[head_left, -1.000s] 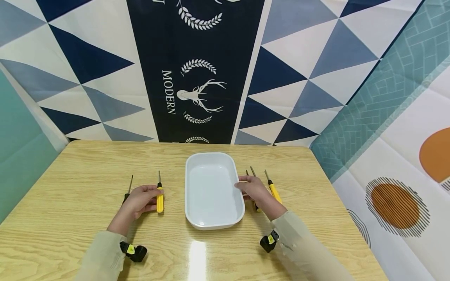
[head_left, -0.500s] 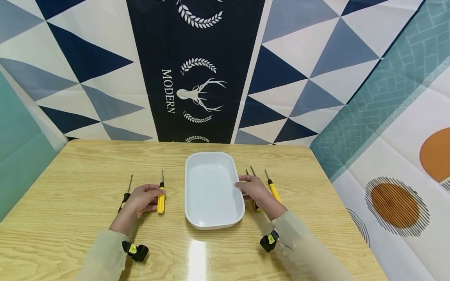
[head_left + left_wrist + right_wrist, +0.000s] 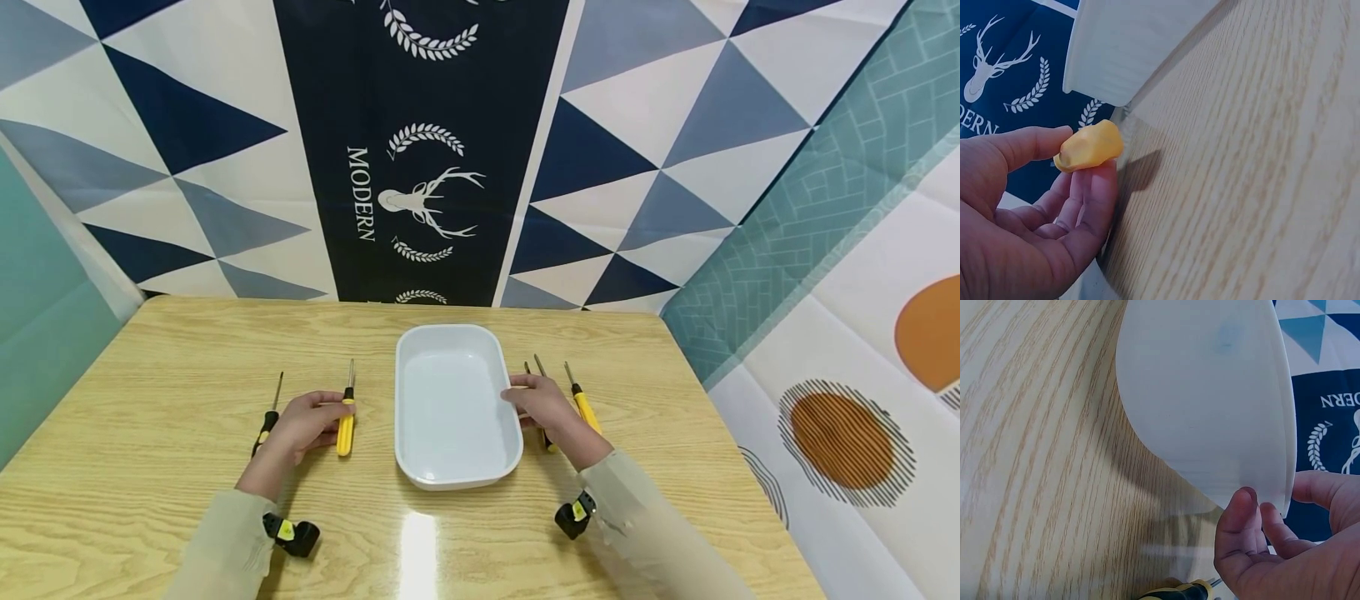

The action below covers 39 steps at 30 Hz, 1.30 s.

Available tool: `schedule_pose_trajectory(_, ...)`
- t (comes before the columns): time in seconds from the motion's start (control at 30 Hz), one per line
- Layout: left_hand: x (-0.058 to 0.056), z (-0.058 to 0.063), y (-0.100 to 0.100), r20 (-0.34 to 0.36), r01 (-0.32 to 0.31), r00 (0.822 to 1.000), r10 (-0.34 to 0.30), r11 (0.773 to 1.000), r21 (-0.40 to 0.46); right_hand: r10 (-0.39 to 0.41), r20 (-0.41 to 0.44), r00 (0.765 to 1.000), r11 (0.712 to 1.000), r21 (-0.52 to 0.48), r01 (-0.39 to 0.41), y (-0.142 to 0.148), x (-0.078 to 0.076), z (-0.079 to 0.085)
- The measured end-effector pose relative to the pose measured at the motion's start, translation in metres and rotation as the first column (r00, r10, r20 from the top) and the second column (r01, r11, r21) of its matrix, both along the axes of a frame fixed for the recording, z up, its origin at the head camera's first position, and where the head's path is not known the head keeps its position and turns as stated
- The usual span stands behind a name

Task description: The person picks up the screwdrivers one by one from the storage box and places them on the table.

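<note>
Left of the white rectangular dish (image 3: 453, 404), my left hand (image 3: 309, 423) pinches a screwdriver (image 3: 346, 427) by its yellow handle, the shaft pointing toward the back of the table. In the left wrist view the handle's yellow end (image 3: 1092, 146) sits between thumb and fingers, a little off the wood. My right hand (image 3: 542, 406) grips the right rim of the dish, thumb over the edge and fingers against the outer wall. The right wrist view shows the dish's side wall (image 3: 1204, 394) with the right fingers (image 3: 1238, 515) at its lower corner.
A black-and-yellow screwdriver (image 3: 266, 426) lies left of my left hand. Beyond my right hand lie a yellow-handled screwdriver (image 3: 586, 408) and further screwdrivers partly hidden by that hand. The wooden table (image 3: 187, 350) ends at a patterned cloth backdrop (image 3: 600, 150).
My left hand has shifted slightly to the right with the yellow screwdriver, uncovering more of the black-and-yellow one beside it. The right hand and the dish have stayed in place.
</note>
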<state>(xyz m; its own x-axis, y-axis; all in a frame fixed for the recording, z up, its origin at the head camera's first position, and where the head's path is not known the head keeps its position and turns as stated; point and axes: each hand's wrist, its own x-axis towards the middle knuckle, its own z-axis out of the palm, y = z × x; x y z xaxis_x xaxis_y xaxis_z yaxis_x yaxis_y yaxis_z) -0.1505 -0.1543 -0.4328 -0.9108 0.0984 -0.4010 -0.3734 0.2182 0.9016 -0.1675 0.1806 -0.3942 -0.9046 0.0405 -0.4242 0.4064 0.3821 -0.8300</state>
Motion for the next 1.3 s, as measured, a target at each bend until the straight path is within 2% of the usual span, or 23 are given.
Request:
schedule_pose_trajectory(0.3, 0.0003, -0.0025, 0.0021, -0.021, -0.005, 1.000, 0.005, 1.000, -0.004, 0.003, 0.000, 1.000, 1.000, 0.016, -0.003, 0.0026, -0.0018, -0.0024)
schedule_pose_trajectory(0.77, 0.0006, 0.0002, 0.0050, -0.021, -0.029, 0.999, 0.028, 0.999, -0.035, 0.000, 0.006, 1.000, 1.000, 0.023, 0.000, 0.0043, -0.0014, 0.0006)
schedule_pose_trajectory(1.1, 0.0006, -0.0007, 0.0068, -0.043, -0.055, 0.998, 0.050, 0.992, -0.111, 0.002, 0.007, 1.000, 1.000, 0.017, -0.002, 0.0059, -0.0018, 0.0009)
schedule_pose_trajectory(1.3, 0.0018, 0.0003, 0.0091, -0.049, -0.075, 0.996, 0.070, 0.989, -0.124, 0.005, 0.008, 1.000, 1.000, 0.020, -0.005, 0.0064, -0.0017, 0.0009)
